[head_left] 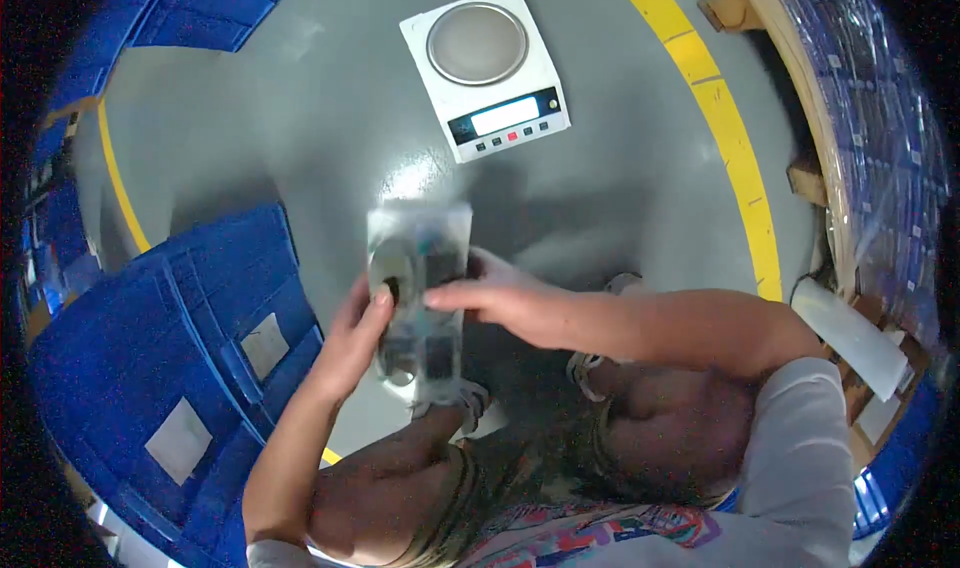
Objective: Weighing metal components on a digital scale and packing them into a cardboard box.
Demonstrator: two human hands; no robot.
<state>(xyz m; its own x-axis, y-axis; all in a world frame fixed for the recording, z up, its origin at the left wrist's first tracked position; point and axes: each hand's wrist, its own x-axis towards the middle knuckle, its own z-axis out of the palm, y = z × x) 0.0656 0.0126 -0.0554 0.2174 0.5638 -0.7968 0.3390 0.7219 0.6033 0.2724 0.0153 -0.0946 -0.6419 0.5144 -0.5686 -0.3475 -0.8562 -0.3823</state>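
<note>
Both hands, left hand [358,328] and right hand [492,298], pinching clear plastic bag [418,288], above grey floor [330,118], white scale [485,70] beyond.

Two bare hands hold up a clear plastic bag [418,290] with small dark parts inside. The left hand [352,340] grips the bag's left edge. The right hand [497,296] holds its right side, with a finger laid across the front. Past the bag, a white scale [486,71] with a round metal pan sits on the grey floor [300,128]. A blue bin [170,368] stands on the left.
</note>
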